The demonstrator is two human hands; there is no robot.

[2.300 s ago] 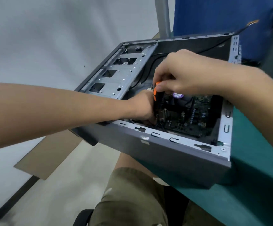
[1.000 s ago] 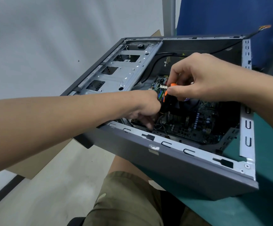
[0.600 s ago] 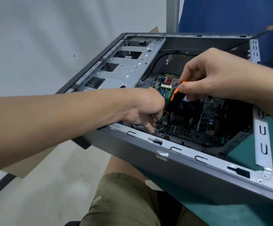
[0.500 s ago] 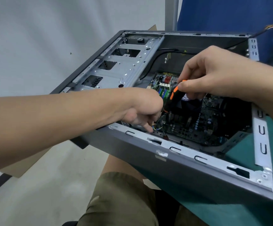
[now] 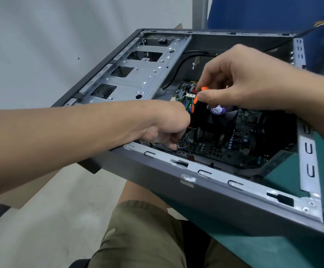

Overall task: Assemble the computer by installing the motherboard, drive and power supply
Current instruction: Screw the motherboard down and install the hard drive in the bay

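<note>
The right hand (image 5: 240, 84) pinches the orange-and-black plastic-handled screwdriver (image 5: 196, 99) at frame centre. Its long axis slants down-left toward the green motherboard (image 5: 234, 144), which lies flat inside the grey steel case (image 5: 215, 190). The left hand (image 5: 167, 128) curls nearer that spot; I cannot tell whether it holds anything.

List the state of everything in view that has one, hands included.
computer case, lying flat, open side up.
motherboard, inside the case, on its floor.
drive cage, no drive visible through its openings.
screwdriver, upright over the motherboard, pinched at the handle top.
right hand, pinches the screwdriver.
left hand, fingers curled down at the motherboard's near edge; hold unclear.
</note>
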